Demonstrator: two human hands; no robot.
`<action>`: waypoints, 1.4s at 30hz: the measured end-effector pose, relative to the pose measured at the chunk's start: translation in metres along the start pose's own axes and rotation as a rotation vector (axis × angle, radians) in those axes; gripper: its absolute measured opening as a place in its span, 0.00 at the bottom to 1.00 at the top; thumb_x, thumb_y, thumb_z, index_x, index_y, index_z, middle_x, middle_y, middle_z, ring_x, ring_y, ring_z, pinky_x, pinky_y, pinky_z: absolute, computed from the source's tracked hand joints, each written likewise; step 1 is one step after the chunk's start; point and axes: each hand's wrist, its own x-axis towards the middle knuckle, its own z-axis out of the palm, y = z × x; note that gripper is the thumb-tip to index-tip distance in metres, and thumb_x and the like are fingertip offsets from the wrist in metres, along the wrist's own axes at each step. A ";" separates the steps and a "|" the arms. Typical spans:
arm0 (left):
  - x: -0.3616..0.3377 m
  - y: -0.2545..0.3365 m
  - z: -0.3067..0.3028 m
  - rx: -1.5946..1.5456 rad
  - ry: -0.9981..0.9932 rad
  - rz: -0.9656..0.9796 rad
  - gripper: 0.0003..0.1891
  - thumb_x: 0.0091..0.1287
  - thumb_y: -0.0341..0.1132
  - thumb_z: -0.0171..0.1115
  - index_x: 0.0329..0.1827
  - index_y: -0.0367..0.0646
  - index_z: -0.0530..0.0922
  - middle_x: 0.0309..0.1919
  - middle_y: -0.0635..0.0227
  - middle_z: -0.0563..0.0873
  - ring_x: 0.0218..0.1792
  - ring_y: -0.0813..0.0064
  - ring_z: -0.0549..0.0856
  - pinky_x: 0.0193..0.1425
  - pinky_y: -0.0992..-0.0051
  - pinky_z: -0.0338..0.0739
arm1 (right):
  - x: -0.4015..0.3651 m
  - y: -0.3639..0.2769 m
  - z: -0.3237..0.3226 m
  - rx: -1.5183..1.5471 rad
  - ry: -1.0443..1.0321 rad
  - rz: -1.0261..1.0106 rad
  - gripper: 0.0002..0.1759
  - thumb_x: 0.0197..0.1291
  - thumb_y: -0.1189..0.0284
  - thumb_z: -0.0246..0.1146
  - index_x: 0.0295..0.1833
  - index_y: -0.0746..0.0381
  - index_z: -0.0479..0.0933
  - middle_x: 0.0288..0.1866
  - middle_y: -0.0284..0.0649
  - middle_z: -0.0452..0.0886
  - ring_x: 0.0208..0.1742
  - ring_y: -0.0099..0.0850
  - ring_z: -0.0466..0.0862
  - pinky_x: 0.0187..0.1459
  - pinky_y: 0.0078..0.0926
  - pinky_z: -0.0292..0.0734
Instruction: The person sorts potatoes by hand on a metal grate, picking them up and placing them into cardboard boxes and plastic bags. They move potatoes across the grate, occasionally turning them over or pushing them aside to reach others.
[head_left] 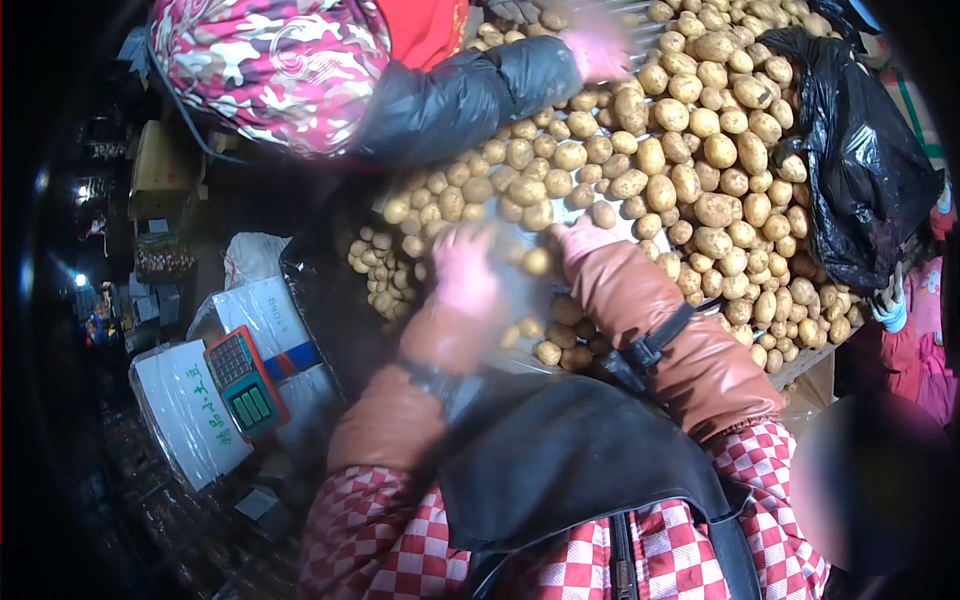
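Observation:
Many potatoes [715,150] cover a sloping metal surface [572,208] in front of me. My left hand [466,268] is smeared by motion near the potatoes at the surface's left part; its fingers are too blurred to read. My right hand [588,240] reaches in beside a potato [603,215], its fingers partly hidden, and what it holds, if anything, cannot be made out. Between the two hands lies a yellowish potato [537,262]. Closer to my body, a small group of potatoes [548,352] rests by the dark apron.
A co-worker's blurred hand [600,55] is over the potatoes at the top. Smaller potatoes [385,265] are heaped at the left. A black plastic bag [860,160] drapes the right side. A scale [246,385] sits on white boxes [190,410] at the left.

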 end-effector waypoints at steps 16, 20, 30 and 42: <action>0.141 0.128 0.093 0.440 -0.586 0.136 0.17 0.68 0.41 0.60 0.60 0.55 0.83 0.58 0.64 0.79 0.56 0.64 0.83 0.53 0.61 0.82 | -0.136 0.129 0.029 2.253 0.053 -0.205 0.35 0.63 0.60 0.67 0.72 0.62 0.66 0.63 0.51 0.79 0.55 0.45 0.85 0.46 0.40 0.91; 0.147 0.129 0.092 0.407 -0.635 0.125 0.16 0.68 0.37 0.62 0.57 0.50 0.85 0.59 0.59 0.78 0.57 0.61 0.85 0.54 0.58 0.84 | -0.138 0.147 0.070 2.325 0.354 0.007 0.21 0.71 0.53 0.59 0.55 0.60 0.77 0.42 0.37 0.82 0.41 0.31 0.82 0.44 0.31 0.81; 0.076 0.109 0.006 -0.232 -0.559 -0.058 0.14 0.71 0.33 0.53 0.52 0.40 0.84 0.56 0.49 0.82 0.52 0.57 0.85 0.58 0.64 0.80 | -0.181 0.142 0.101 2.237 0.409 0.147 0.17 0.69 0.57 0.62 0.53 0.58 0.76 0.36 0.39 0.83 0.35 0.34 0.85 0.38 0.37 0.86; 0.017 0.136 0.032 -0.351 -0.856 -0.410 0.16 0.72 0.32 0.52 0.60 0.42 0.76 0.52 0.52 0.83 0.52 0.53 0.85 0.55 0.58 0.81 | -0.171 0.124 0.107 2.370 0.324 0.159 0.19 0.71 0.57 0.61 0.55 0.61 0.75 0.38 0.39 0.80 0.37 0.31 0.80 0.39 0.30 0.81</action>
